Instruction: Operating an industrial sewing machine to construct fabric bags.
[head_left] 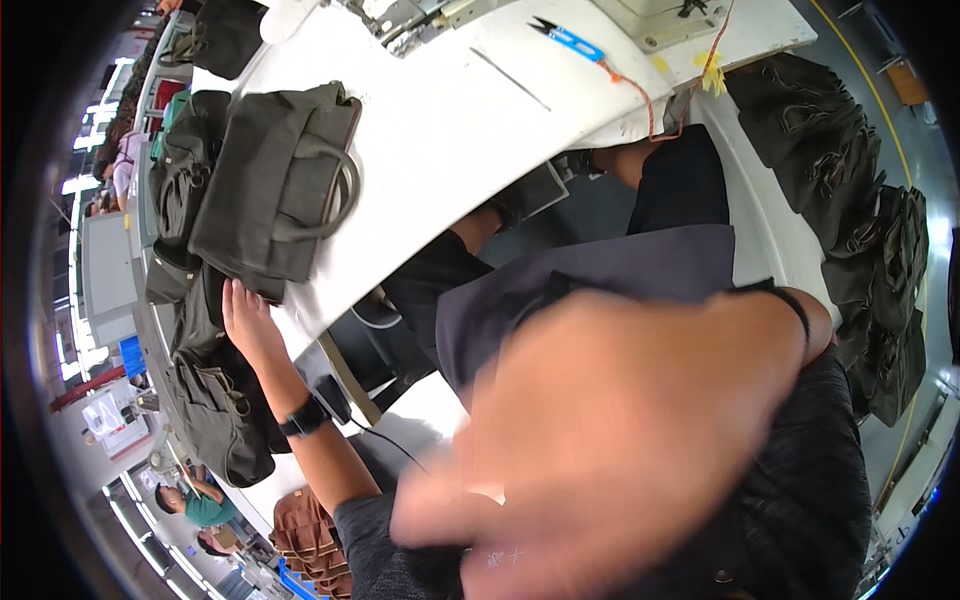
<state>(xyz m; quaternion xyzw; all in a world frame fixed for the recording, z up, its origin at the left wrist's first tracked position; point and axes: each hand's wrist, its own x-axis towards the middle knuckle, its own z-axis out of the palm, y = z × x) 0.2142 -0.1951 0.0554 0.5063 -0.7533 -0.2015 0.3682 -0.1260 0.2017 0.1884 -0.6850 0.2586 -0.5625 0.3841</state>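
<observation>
The fingers of my left hand (247, 318) are stretched out against the lower end of a dark olive bag (250, 200) with two carry handles, lying at the left of the white table (410, 150). More olive bags (215, 410) are heaped beside and below it. My right hand (570, 440) is a large motion blur close to the camera, above my lap; I cannot make out its fingers or whether they hold anything. Beneath it a dark grey cloth (590, 260) lies across my thighs.
Blue thread snips (570, 40) and a sewing machine (665, 25) are along the table's top. Piled olive pieces (800, 140) line the right side, brown items (305, 540) the lower left. Co-workers (200, 505) are in the left background.
</observation>
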